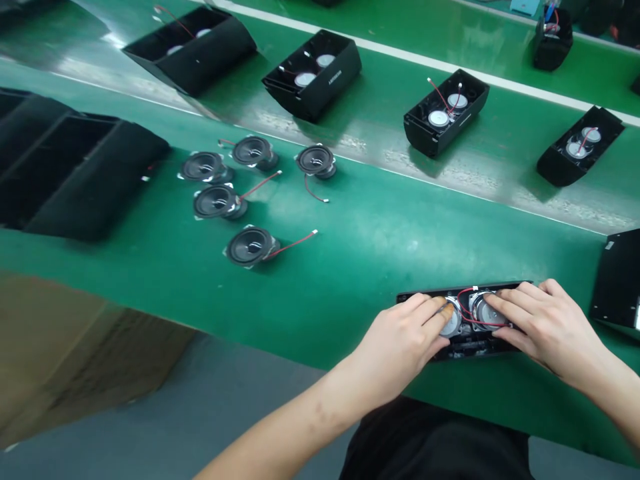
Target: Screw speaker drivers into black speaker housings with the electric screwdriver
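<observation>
A black speaker housing [463,349] lies open side up on the green bench in front of me. Two speaker drivers sit in it, magnets facing up: a left driver [453,325] and a right driver [486,313]. Red wires [464,308] with a small white connector run across them. My left hand [407,333] has its fingers closed on the left driver, thumb at its near side. On the right driver rests my right hand [545,327], fingers bent over its magnet and thumb along the near edge; it covers the housing's right end.
Several loose drivers [251,245] with red wires lie left on the bench. Black housings [75,167] stand at far left, another black box [617,287] at right. Beyond a metal rail, a green line carries open housings [445,113]. A cardboard box [90,353] stands below left.
</observation>
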The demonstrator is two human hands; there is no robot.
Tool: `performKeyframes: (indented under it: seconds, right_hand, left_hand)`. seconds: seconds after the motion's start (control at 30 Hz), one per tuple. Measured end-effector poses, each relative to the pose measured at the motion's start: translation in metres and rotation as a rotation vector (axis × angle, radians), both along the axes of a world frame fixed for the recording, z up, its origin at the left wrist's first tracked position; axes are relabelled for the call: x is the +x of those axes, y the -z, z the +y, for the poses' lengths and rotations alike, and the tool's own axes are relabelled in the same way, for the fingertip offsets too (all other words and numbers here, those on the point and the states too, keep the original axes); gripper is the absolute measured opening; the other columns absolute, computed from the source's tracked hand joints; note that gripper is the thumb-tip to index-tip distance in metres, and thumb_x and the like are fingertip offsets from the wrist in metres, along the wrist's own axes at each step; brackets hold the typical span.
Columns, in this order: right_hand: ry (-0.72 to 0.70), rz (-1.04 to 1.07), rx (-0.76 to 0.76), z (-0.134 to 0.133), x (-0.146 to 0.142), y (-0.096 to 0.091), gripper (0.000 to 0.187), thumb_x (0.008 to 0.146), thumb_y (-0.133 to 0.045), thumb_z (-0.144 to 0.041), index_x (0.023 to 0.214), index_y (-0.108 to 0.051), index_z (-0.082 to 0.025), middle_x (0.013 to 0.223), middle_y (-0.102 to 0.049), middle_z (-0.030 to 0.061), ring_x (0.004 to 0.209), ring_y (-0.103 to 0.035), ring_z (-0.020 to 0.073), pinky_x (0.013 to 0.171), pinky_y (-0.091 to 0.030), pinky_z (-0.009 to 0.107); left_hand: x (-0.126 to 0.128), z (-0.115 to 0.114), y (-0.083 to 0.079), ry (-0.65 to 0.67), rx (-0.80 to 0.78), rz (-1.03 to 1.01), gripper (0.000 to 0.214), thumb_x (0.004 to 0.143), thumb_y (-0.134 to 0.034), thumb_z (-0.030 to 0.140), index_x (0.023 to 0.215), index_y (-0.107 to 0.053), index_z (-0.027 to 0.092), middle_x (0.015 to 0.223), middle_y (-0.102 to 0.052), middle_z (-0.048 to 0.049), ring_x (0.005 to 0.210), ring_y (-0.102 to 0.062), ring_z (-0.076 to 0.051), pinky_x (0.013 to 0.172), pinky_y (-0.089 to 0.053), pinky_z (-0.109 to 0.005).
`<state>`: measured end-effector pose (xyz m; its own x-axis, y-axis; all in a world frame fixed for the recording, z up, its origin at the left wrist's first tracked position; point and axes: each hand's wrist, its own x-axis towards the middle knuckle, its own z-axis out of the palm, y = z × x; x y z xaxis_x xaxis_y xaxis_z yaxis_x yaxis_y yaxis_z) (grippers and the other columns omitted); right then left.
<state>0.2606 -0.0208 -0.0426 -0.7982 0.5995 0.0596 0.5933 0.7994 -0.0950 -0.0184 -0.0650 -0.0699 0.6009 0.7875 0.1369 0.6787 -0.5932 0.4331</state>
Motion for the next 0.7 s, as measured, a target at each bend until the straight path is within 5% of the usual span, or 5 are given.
performKeyframes:
  seconds: [0.7]
  right_hand:
    - [0.031, -0.033, -0.031, 0.0018, 0.0003, 0.0051, 0.038, 0.104, -0.059, -0.04, 0.134, -0.064, -0.018, 0.119, -0.075, 0.0087, 0.093, -0.06, 0.0236, 0.072, -0.034, 0.04]
  left_hand:
    - [0.0009, 0.0, -0.0072, -0.021, -0.012, 0.044, 0.029, 0.103, -0.063, 0.029, 0.128, -0.062, 0.014, 0.125, -0.072, -0.0117, 0.111, -0.069, -0.026, 0.092, -0.064, -0.041]
